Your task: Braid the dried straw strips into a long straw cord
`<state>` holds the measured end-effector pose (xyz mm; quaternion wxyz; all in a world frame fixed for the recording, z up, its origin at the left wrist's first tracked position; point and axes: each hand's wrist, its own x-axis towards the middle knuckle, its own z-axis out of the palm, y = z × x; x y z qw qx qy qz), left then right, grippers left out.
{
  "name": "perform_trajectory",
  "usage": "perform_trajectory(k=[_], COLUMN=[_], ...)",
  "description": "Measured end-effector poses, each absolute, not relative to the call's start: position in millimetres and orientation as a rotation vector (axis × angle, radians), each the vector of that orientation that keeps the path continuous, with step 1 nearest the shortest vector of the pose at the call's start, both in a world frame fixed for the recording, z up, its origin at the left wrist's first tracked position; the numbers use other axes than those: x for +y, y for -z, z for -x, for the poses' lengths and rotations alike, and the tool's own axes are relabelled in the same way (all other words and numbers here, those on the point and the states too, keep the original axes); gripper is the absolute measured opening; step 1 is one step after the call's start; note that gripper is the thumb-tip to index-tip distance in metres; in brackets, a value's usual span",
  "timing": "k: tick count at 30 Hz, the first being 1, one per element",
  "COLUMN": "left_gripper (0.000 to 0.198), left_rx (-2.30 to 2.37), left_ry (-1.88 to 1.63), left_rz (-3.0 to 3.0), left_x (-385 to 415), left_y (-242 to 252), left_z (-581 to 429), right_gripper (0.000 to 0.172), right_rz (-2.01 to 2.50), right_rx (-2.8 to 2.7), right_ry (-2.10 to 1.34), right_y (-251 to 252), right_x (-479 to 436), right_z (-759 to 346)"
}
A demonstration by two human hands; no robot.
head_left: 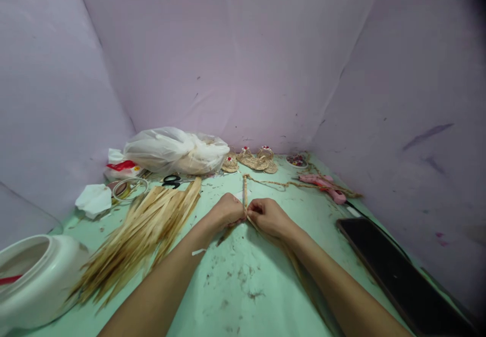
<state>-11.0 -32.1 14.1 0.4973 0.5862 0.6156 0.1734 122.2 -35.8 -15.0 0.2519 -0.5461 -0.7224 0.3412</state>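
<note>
My left hand [231,209] and my right hand [269,216] meet at the lower end of a braided cord [245,191] of dried straw-coloured fibre. Both are closed, fingers pinching the strands where the braid ends. From its top bend, the cord runs off to the right across the table. Loose strands [294,258] trail from my right hand down beneath the right forearm, and a short end pokes out below my left hand. To the left lies a fanned bundle of dried fibre strips [148,225].
Small woven slippers [256,161] with red beads sit at the back by a bead dish [296,161]. A pink glue gun [322,182] and dark phone-like slab [398,276] lie right. Left are scissors [172,181], tape [122,190], a plastic bag [174,151] and white pot [41,281].
</note>
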Motion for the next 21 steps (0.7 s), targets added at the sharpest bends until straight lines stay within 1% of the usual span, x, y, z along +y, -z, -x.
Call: perform_trajectory(k=[3, 5, 8, 11, 15, 19, 21], left_gripper=[0.011, 0.01, 0.01, 0.011, 0.011, 0.014, 0.015], left_rx=[1.497, 1.501, 1.51, 1.512, 1.538, 1.623, 1.559], left_ry=[-0.42, -0.418, -0.421, -0.401, -0.387, -0.379, -0.412], left_rz=[-1.468, -1.506, -1.54, -1.548, -1.504, -1.362, -1.263], left_x=[-32.1, -31.1, -29.2, -28.6, -30.3, -32.0, -31.3], left_y=[-12.2, -10.0, -6.1, -4.0, -4.6, -6.1, -5.5], left_z=[12.5, 14.0, 15.5, 15.4, 12.1, 8.4, 9.5], right_gripper=[0.01, 0.013, 0.014, 0.011, 0.013, 0.011, 0.01], right_rz=[1.58, 1.625, 1.626, 1.649, 1.786, 1.766, 1.741], right_rx=[-1.94, -1.867, -1.713, -1.639, -1.638, -1.779, -1.915], right_ry=[-0.906, -1.021, -1.288, -1.352, -1.122, -0.709, -0.504], right_y=[9.2, 4.5, -1.8, -3.0, 0.5, -5.3, -10.6], right_x=[-35.7, -35.4, -35.5, -35.9, -39.7, -53.9, -63.4], right_z=[-120.4, -120.4, -122.3, -123.2, -117.2, -104.3, -96.9])
